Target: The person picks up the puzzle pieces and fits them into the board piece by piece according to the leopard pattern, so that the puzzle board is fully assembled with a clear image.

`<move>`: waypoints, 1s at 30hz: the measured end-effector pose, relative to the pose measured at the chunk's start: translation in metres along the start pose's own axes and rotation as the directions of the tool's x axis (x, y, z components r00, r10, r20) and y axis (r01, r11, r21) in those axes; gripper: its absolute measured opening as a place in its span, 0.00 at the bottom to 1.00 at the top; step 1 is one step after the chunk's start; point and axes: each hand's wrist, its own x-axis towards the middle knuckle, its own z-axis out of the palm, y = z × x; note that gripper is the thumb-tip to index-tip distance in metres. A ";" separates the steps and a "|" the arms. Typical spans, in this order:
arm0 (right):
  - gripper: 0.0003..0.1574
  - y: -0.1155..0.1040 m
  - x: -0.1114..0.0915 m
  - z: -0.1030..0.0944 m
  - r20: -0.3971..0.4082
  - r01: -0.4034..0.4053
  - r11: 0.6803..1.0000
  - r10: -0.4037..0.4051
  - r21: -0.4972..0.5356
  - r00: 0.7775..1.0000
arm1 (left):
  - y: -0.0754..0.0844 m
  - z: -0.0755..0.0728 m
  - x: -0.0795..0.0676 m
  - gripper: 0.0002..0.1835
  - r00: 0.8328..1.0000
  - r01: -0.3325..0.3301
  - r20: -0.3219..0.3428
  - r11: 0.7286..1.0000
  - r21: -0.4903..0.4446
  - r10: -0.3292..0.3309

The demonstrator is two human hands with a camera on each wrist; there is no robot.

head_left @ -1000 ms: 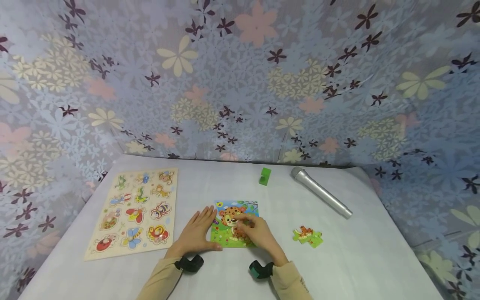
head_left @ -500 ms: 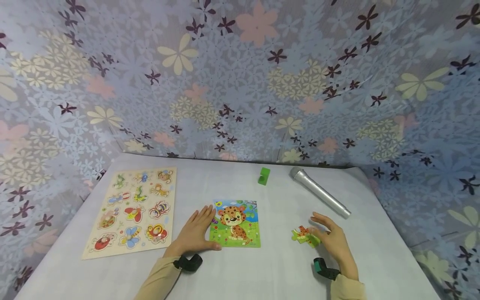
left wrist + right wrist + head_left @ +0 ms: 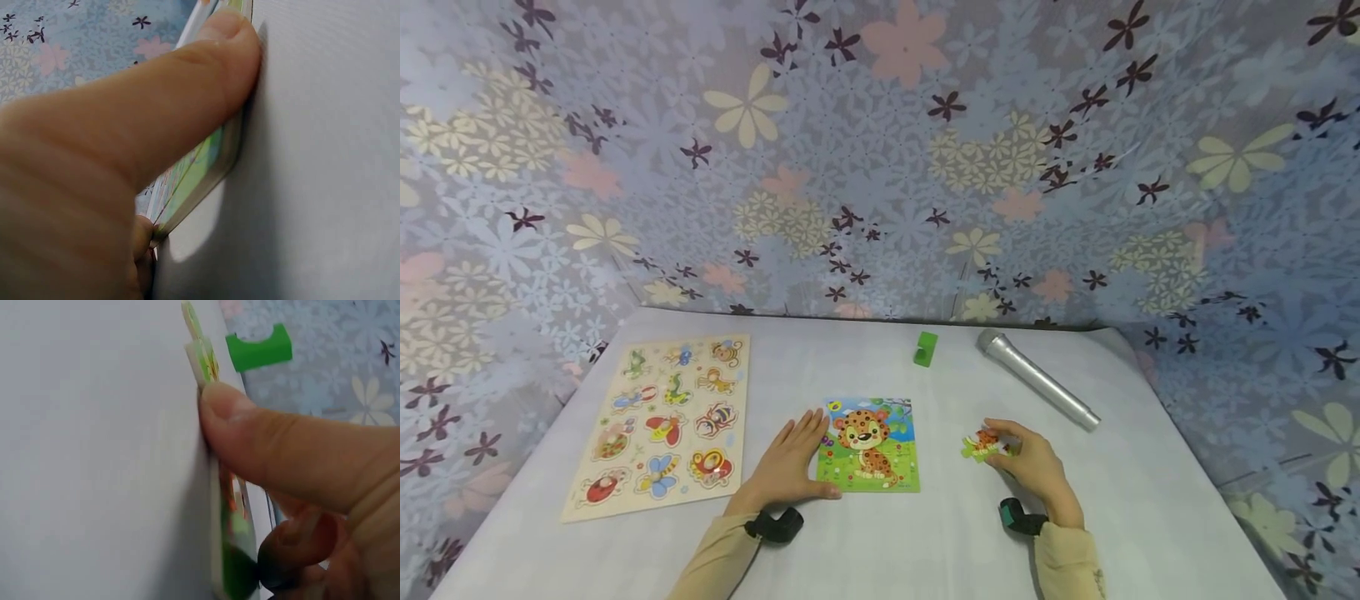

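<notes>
A square leopard jigsaw puzzle point(image 3: 872, 450) lies at the middle of the table. My left hand point(image 3: 786, 462) rests at its left side with fingers straight and thumb at the lower left corner. In the left wrist view the thumb point(image 3: 200, 75) lies against the puzzle's edge point(image 3: 194, 181). To the right, my right hand point(image 3: 1033, 467) pinches a small joined cluster of puzzle pieces point(image 3: 976, 448) in green, orange and white. The right wrist view shows my thumb point(image 3: 231, 419) on the edge of the puzzle pieces point(image 3: 231, 562), which look close to the table; part is hidden by the hand.
A wooden board with insect pictures point(image 3: 655, 425) lies at the left. A green block with a notch point(image 3: 926, 349) is near the back. A silver microphone point(image 3: 1037, 379) lies slanted at the back right. Floral cloth point(image 3: 880, 167) hangs behind the table.
My right hand left the leopard puzzle, went right to the loose cluster of pieces, took hold of it and shifted it a little left. My left hand stayed by the puzzle.
</notes>
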 end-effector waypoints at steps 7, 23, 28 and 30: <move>0.32 -0.022 0.021 0.017 -0.005 0.020 0.995 -0.020 -0.096 1.000 | -0.002 0.001 0.000 0.62 1.000 -0.014 -0.015 1.000 0.014 0.014; 0.32 -0.034 0.020 0.030 -0.089 -0.045 0.997 0.039 -0.067 0.995 | -0.004 0.002 0.000 0.62 1.000 -0.015 0.005 1.000 0.021 0.015; 0.36 -0.035 0.023 0.030 -0.064 -0.025 0.999 0.023 -0.035 0.998 | -0.003 0.001 -0.001 0.62 1.000 -0.014 0.002 1.000 0.026 0.014; 0.32 -0.036 0.024 0.031 -0.056 -0.013 1.000 0.012 -0.021 0.998 | -0.003 0.001 -0.001 0.62 1.000 -0.016 -0.004 1.000 0.026 0.016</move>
